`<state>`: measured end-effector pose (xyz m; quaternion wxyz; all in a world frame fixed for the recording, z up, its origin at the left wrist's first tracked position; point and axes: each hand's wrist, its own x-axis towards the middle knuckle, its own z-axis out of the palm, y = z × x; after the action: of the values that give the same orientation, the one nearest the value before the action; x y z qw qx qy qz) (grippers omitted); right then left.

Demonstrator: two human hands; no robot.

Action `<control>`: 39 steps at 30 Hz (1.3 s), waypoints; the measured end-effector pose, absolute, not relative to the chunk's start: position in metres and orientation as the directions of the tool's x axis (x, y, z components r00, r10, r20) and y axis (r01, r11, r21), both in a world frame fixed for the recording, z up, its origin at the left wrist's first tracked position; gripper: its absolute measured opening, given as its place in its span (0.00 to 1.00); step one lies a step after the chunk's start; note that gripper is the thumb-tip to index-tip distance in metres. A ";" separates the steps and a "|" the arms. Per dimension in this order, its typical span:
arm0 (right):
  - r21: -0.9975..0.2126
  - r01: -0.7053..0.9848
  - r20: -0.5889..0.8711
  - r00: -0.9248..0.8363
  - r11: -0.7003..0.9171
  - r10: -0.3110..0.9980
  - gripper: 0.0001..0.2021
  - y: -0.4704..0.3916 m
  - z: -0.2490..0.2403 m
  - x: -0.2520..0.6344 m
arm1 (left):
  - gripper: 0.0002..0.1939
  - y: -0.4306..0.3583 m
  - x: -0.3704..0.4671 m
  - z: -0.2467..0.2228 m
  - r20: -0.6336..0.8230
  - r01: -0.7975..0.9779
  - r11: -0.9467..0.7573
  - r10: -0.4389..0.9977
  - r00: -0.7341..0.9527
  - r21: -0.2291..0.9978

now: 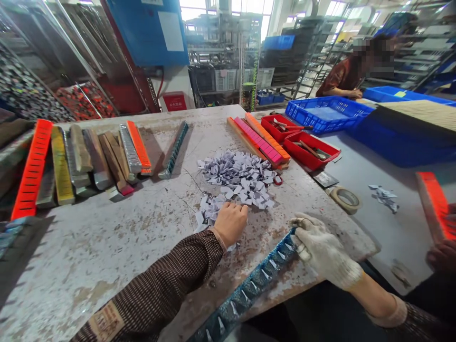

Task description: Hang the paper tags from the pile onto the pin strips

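My left hand (231, 222), bare, is at the near edge of a heap of small white paper-like pieces (237, 168). Its fingers are curled down, and what they hold, if anything, is hidden. In a white knitted glove, my right hand (318, 247) grips the far end of a long bar wrapped in glittery blue (254, 280). The bar slants toward me over the table's near edge. Small silvery-white pointed bits stand in a row along it. Some white pieces (210, 209) lie loose beside my left hand.
Several slotted bars (64, 166) line the worn table (117, 247) at left; another blue bar (174, 149) lies mid-table. Pink and orange bars (261, 140) adjoin red trays (308, 149). Tape (345, 199) and blue crates (327, 114) are at right. Another person's hand (441, 256) holds an orange bar.
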<state>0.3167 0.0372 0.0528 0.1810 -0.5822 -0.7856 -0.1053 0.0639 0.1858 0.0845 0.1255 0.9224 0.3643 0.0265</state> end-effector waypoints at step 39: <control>-0.895 0.428 0.251 0.251 0.125 0.935 0.17 -0.022 0.100 0.246 | 0.26 0.071 0.051 0.140 0.049 0.037 -0.156 0.514 0.856 0.987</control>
<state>0.2458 -0.0222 0.1000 0.5020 -0.6111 -0.5574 0.2527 0.0511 0.0714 0.1398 0.6220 0.7357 0.1873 0.1917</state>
